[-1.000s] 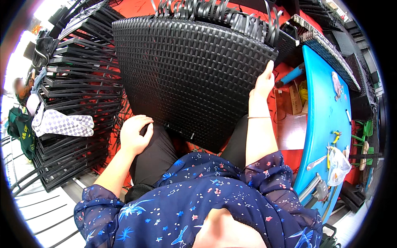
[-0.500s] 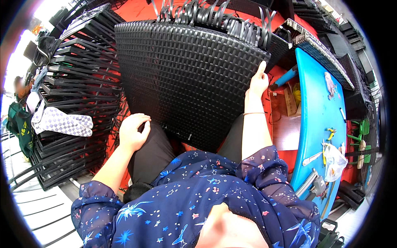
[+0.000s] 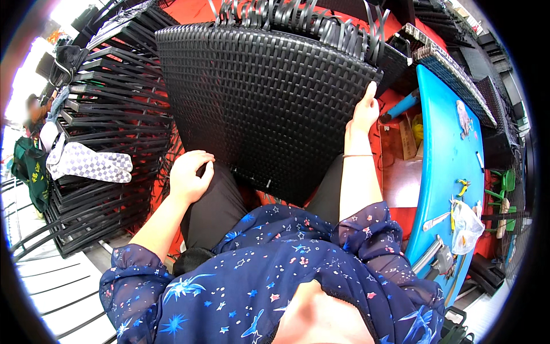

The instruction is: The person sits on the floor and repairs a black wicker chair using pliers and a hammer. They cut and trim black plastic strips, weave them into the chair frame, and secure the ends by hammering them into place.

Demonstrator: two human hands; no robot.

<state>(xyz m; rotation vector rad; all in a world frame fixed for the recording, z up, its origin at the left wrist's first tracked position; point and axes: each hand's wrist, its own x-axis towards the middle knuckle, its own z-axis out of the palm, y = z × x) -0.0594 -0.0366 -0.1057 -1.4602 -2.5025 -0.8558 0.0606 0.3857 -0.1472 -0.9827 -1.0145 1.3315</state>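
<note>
Black woven strips, glossy and tightly interlaced, made up the large panel (image 3: 269,109) in front of the seated person, its near end between the thighs and its far edge spreading wide. The weave looked complete across the visible face, with no gaps to be seen. Along the panel's far edge, though, a row of loose strips (image 3: 292,20) curled upward, neither trimmed nor tucked, so that border seemed the part left to finish. The panel's underside was hidden, so its state could not be told.

The right hand (image 3: 364,112) was at the panel's right edge, just below the far corner, thumb pointing up along it. Its other fingers were mostly out of sight, so how far they were closed could not be told. The left hand (image 3: 189,178) lay on the left thigh (image 3: 209,206), beside the panel's near left edge, fingers loosely bent, thumb apart, holding nothing visible.

Right of the panel, a blue worktop (image 3: 447,149) carried yellow-handled pliers (image 3: 463,186) and a clear plastic bag (image 3: 468,229). Left of the panel stood stacked black frames (image 3: 109,126).
</note>
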